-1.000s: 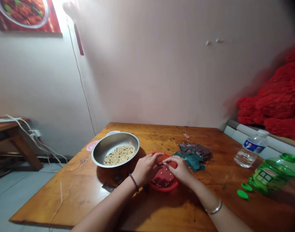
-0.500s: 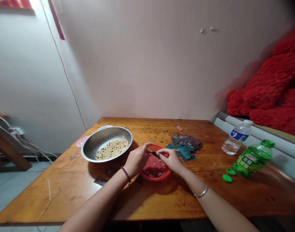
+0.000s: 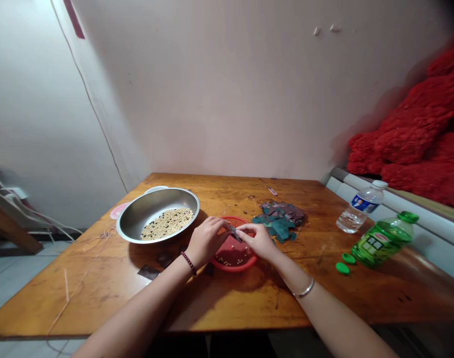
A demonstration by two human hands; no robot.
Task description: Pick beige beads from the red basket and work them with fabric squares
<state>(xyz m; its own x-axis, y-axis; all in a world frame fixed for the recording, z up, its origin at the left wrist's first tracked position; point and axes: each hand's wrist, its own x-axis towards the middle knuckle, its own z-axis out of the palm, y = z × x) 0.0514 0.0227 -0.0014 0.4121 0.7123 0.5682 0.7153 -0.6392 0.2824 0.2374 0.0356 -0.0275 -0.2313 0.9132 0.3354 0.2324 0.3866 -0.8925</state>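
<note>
Over a red basket [image 3: 234,269] my left hand [image 3: 208,239] and my right hand [image 3: 257,242] meet, fingertips pinched on one small dark piece [image 3: 234,233]. Scattered pale beads lie on the basket's red bottom. To the left stands a wide metal bowl [image 3: 133,214] with many pale and some black beads [image 3: 167,223]. Right behind my right hand, a pile of dark green and purplish scraps [image 3: 281,220] rests on the table. Dark flat pieces [image 3: 148,272] lie beside my left wrist.
On the wooden table's [image 3: 227,308] right side are a clear water bottle [image 3: 361,206], a green bottle [image 3: 383,238] and two green caps [image 3: 342,268]. Loose strings [image 3: 66,286] lie at left. Red bundles [image 3: 416,139] are piled at the far right.
The view has shifted slightly, so the table things appear a bit higher and further left. The small dark piece between my fingertips has turned and looks lighter.
</note>
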